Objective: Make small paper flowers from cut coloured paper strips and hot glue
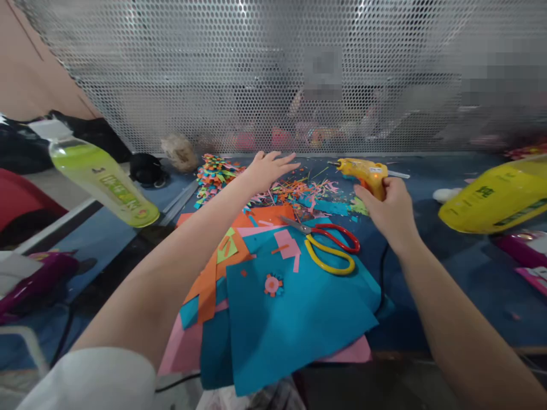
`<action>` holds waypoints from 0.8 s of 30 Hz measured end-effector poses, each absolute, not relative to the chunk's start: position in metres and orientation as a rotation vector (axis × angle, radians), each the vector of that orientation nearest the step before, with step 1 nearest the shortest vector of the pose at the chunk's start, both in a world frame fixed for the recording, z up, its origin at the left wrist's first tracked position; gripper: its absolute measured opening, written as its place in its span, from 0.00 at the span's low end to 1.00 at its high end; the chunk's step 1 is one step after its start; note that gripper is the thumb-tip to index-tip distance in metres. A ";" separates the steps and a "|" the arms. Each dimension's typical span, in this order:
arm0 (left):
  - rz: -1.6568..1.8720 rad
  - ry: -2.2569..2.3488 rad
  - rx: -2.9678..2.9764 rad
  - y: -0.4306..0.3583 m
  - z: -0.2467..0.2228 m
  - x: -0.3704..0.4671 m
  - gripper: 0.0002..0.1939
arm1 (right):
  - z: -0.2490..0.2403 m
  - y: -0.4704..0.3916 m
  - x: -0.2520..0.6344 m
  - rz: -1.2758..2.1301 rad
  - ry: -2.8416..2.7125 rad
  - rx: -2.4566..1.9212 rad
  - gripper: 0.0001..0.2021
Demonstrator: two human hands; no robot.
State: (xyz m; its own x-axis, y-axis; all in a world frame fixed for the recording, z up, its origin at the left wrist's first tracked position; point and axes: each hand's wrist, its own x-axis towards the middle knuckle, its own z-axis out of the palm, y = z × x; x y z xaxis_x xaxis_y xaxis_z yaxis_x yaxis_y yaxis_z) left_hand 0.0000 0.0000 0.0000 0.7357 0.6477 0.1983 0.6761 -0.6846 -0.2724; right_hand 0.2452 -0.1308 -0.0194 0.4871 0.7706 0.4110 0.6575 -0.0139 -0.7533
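Observation:
My right hand is wrapped round the handle of a yellow hot glue gun, with a clear glue stick poking out behind it. The gun's nozzle points left. My left hand reaches over a heap of coloured paper scraps, fingers spread and holding nothing. Scissors with one red and one yellow handle lie on blue paper sheets. A small pink, orange and blue paper flower rests on the top sheet. Orange paper lies at the left of the sheets.
A perforated metal screen stands along the back edge. At the left is a bottle of green drink, near loose glue sticks and a black round object. A yellow package lies at the right. A black cord trails below the gun.

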 end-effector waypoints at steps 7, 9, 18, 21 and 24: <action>-0.889 -1.396 -2.821 0.002 0.009 0.021 0.12 | -0.020 -0.130 0.249 0.186 -1.189 -1.710 0.19; -1.184 -1.443 -2.975 0.005 0.008 0.029 0.15 | -0.020 -0.129 0.250 0.178 -1.189 -1.709 0.19; -1.763 -1.445 -2.990 0.004 0.042 0.022 0.20 | -0.020 -0.128 0.252 0.229 -1.156 -1.676 0.19; -1.468 -1.365 -3.208 0.008 0.046 0.008 0.22 | -0.020 -0.128 0.251 0.240 -1.150 -1.674 0.19; -0.489 -1.515 -3.254 0.009 0.033 -0.002 0.26 | -0.020 -0.127 0.251 0.243 -1.171 -1.677 0.19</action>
State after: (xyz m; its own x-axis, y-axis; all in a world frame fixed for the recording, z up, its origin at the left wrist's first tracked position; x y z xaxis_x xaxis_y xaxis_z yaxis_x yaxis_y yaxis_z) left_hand -0.0021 0.0093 0.0330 0.6358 0.7711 0.0354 0.6463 -0.5568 0.5218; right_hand 0.2508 -0.1271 -0.0199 0.5048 0.7842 0.3609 0.5762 0.0053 -0.8173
